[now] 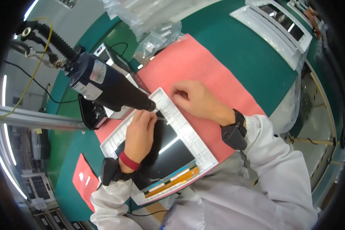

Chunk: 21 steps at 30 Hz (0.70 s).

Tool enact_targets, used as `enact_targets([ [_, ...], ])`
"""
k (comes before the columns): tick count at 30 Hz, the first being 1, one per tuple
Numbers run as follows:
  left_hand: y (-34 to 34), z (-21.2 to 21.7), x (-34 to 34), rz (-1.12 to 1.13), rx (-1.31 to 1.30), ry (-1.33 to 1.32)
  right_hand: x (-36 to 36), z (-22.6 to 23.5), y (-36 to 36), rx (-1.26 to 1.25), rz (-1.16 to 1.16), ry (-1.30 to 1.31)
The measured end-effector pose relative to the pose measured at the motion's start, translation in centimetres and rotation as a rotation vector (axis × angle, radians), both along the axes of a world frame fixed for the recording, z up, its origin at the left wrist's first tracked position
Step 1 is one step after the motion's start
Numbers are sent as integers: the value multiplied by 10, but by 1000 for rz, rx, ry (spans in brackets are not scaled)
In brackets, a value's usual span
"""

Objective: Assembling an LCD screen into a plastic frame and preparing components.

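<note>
A white plastic frame (190, 135) with a dark glossy display panel (168, 147) in it lies tilted on the pink mat in front of me. My left hand (141, 132) is over the panel, its fingers pinched together at the frame's far edge, just below the tip of a dark tapered power tool (115, 86) like an electric screwdriver. What the fingertips hold, if anything, is hidden. Just beyond the frame's right side, my right hand (197, 100) hovers over the mat with curled fingers; their content cannot be seen. An orange flex strip (176, 182) runs along the panel's near edge.
The pink mat (214, 73) covers part of a green table (214, 23). Behind the tool stands a box-shaped device (117, 61). Clear plastic bags (157, 40) lie at the back. More white framed panels (274, 28) are stacked far right. A red sheet (82, 180) lies left.
</note>
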State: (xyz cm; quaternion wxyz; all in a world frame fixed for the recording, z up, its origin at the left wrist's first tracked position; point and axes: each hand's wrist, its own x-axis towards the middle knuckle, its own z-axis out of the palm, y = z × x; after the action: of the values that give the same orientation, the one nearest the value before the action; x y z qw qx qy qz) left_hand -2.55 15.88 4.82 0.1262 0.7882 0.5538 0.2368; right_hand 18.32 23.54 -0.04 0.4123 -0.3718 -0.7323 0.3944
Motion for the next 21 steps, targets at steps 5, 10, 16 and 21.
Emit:
enact_targets([
  [5, -30, 6, -17, -12, -89, 5, 0, 4, -3, -9, 3, 8],
  [10, -55, 9, -30, -8, -122, 13, -2, 2, -4, -3, 23, -25],
  [16, -80, 14, -41, 35, -181, -53, 2, 23, -15, 164, 5, -102],
  [21, -98, 9, -52, 42, -143, -85, -3, 54, -64, 227, 57, -330],
])
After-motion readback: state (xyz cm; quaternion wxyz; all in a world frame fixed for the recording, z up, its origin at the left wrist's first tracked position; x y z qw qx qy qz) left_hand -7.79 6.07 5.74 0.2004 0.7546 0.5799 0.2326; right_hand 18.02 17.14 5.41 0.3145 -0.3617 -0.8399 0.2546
